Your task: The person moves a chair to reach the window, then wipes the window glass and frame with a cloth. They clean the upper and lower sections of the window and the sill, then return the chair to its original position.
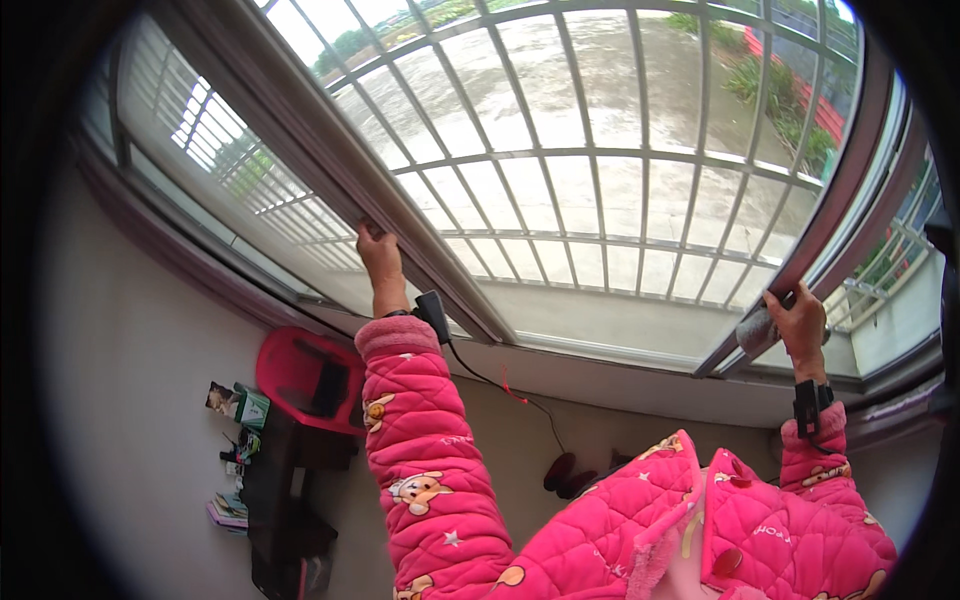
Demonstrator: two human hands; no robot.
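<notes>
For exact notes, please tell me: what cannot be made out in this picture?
All in the head view:
Whether the right hand grips the grey object: the hand's back covers the contact.
Left hand, palm side: hidden by its own back.
Dark floor items: partly behind the pink jacket.

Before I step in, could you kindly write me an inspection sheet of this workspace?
Surface: window, with metal bars visible through it.
Things at hand: dark frame; grey bundle, material unclear.
Clutter: red chair with something black on it; dark desk with green box and books beside it.
Hands: left hand on the frame; right hand at the bundle, by the window's right side; exact grip unclear on both.
Cables: black cable trails from the left wrist's device.
Surroundings: paved yard and greenery outside.
</notes>
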